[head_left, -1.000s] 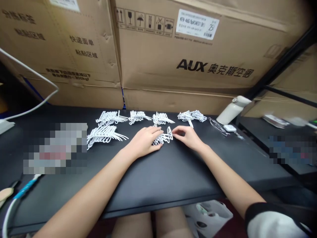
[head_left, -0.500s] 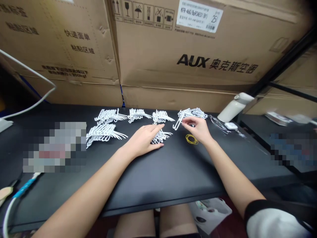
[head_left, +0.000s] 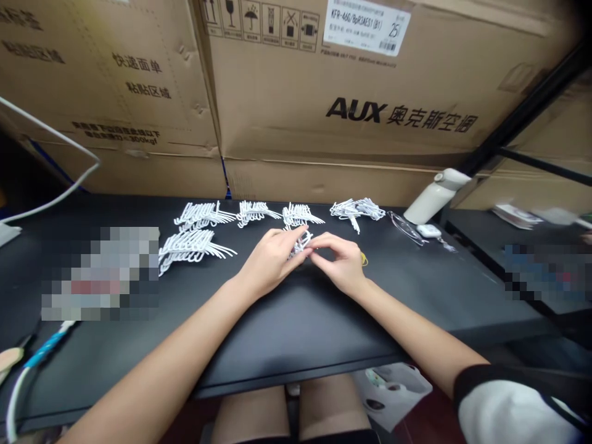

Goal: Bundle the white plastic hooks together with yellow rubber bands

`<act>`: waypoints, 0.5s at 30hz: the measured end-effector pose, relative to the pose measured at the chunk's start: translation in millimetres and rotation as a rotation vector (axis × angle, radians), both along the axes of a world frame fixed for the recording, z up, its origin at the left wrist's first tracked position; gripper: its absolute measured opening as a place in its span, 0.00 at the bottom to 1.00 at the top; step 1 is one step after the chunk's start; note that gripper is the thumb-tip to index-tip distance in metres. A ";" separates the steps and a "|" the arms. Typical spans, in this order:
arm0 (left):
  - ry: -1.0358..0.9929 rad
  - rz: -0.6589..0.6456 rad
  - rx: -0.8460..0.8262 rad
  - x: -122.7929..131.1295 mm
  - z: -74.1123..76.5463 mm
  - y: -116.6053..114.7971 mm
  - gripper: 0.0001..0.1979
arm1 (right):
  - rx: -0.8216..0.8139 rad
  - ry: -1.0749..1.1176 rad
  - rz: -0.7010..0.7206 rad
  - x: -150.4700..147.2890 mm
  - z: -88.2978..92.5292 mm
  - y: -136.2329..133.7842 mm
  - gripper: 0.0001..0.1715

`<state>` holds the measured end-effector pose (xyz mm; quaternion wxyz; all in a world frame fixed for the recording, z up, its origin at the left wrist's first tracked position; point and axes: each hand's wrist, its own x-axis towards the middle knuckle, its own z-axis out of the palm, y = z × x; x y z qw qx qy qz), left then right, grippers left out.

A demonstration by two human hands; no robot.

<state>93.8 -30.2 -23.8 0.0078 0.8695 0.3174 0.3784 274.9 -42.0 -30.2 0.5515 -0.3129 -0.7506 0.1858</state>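
Observation:
On the black table (head_left: 287, 320), my left hand (head_left: 271, 262) and my right hand (head_left: 340, 264) meet over a small stack of white plastic hooks (head_left: 300, 243), both gripping it with the fingertips. A yellow rubber band (head_left: 364, 259) peeks out from behind my right hand. Several more bundles of the same white hooks lie in a row behind: a loose pile (head_left: 356, 209) at the back right, two bundles (head_left: 300, 215) (head_left: 254, 211) in the middle, and two larger bundles (head_left: 200, 214) (head_left: 189, 245) to the left.
Big cardboard boxes (head_left: 342, 105) wall off the back of the table. A white bottle (head_left: 435, 194) lies at the right with glasses (head_left: 404, 226) and a small white device (head_left: 428, 230). A white cable (head_left: 50, 191) runs at left. A blue-handled tool (head_left: 44, 351) lies near the left front edge.
My right hand went out to the loose pile at the back right, took a white hook, and has come back to the stack under my left hand, partly covering the yellow rubber band.

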 end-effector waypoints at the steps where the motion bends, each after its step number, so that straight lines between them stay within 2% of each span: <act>1: -0.020 0.014 -0.022 0.3 -0.6 -0.3 0.21 | -0.027 -0.005 -0.015 -0.4 0.5 -1.0 0.02; 4: -0.135 0.089 -0.148 0.2 0.5 -0.1 0.21 | -0.131 -0.024 -0.083 2.4 2.3 -0.2 0.05; 7: -0.345 0.166 -0.301 -0.6 6.0 0.7 0.21 | -0.184 -0.018 -0.151 10.3 1.4 7.3 0.07; 10: -0.498 0.165 -0.439 -1.2 11.7 1.2 0.20 | -0.223 -0.078 -0.209 19.5 -4.7 18.4 0.08; 12: -0.538 0.156 -0.492 -1.4 12.9 1.6 0.20 | -0.259 -0.183 -0.230 23.4 -9.9 24.5 0.08; 15: -0.507 0.179 -0.479 -1.5 10.4 2.7 0.20 | -0.307 -0.303 -0.196 24.6 -14.8 29.1 0.07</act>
